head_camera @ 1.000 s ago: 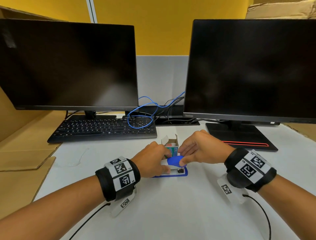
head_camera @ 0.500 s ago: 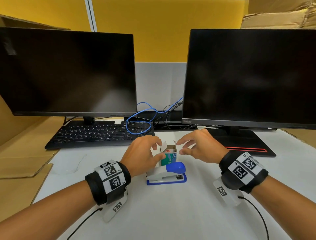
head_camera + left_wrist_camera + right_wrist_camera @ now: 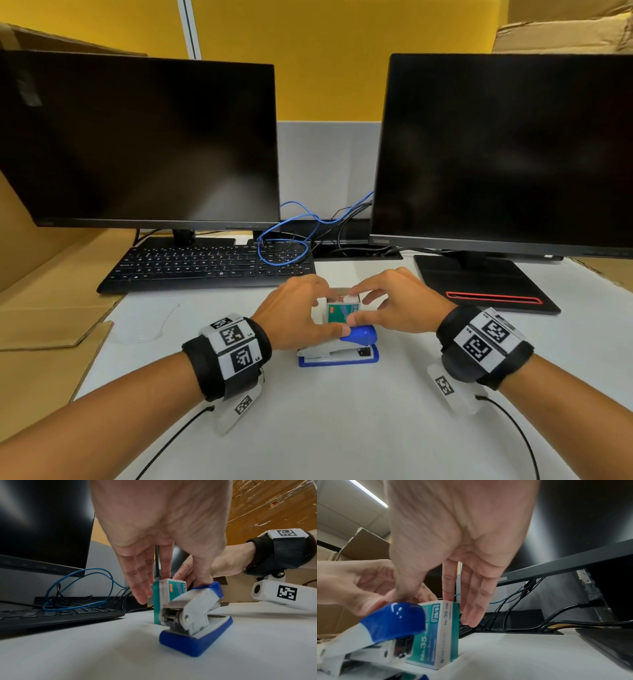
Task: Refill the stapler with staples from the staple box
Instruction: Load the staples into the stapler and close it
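Note:
A green and white staple box point(image 3: 337, 313) point(image 3: 163, 599) point(image 3: 436, 635) stands upright on the white desk, just behind the stapler. The blue and white stapler point(image 3: 335, 353) point(image 3: 193, 615) point(image 3: 385, 622) lies closed with nothing holding it. My left hand point(image 3: 323, 308) point(image 3: 184, 579) pinches the box from the left, index fingertip on its top and thumb at its front by the stapler's blue cap. My right hand point(image 3: 358, 306) point(image 3: 425, 597) pinches it from the right, index on the white top flap and thumb on the front face. The box's inside is hidden.
A black keyboard point(image 3: 205, 267) lies at the back left under one monitor point(image 3: 144, 137). A second monitor point(image 3: 507, 150) stands at the right on a flat black base point(image 3: 479, 284). Blue and black cables point(image 3: 284, 240) loop behind the box. Cardboard point(image 3: 51, 308) borders the desk's left.
Both hands left the stapler, which now lies shut, and moved back onto the staple box. The flaps that stood up half a second ago are now down under the fingers.

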### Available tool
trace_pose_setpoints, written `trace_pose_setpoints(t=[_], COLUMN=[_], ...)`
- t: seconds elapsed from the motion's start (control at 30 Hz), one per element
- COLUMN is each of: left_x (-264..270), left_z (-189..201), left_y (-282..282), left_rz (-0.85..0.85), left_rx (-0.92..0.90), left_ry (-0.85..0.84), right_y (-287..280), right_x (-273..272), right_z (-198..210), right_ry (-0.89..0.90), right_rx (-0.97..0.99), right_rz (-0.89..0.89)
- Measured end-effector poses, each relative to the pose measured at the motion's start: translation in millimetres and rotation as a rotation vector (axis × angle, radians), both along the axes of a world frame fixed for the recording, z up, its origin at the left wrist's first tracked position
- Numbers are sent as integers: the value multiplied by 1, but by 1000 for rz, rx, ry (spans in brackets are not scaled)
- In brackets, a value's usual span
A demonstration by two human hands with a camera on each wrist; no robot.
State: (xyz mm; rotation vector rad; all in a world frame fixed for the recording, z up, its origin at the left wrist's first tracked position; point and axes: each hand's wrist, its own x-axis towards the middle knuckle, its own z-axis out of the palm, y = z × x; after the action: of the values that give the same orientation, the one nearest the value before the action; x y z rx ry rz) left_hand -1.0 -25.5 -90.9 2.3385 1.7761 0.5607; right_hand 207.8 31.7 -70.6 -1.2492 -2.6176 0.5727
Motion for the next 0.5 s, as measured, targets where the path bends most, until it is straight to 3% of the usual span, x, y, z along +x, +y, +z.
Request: trace_pose_setpoints(t=[0.5], left_x=[-2], left_z=[-1], left_y=[-4], left_rz=[-5], left_rx=[-96], left_ry=[-2], right_y=[0], right_x=[3], right_z=[-1], right_ry=[-63], right_rx=[-59], right_rz=[9])
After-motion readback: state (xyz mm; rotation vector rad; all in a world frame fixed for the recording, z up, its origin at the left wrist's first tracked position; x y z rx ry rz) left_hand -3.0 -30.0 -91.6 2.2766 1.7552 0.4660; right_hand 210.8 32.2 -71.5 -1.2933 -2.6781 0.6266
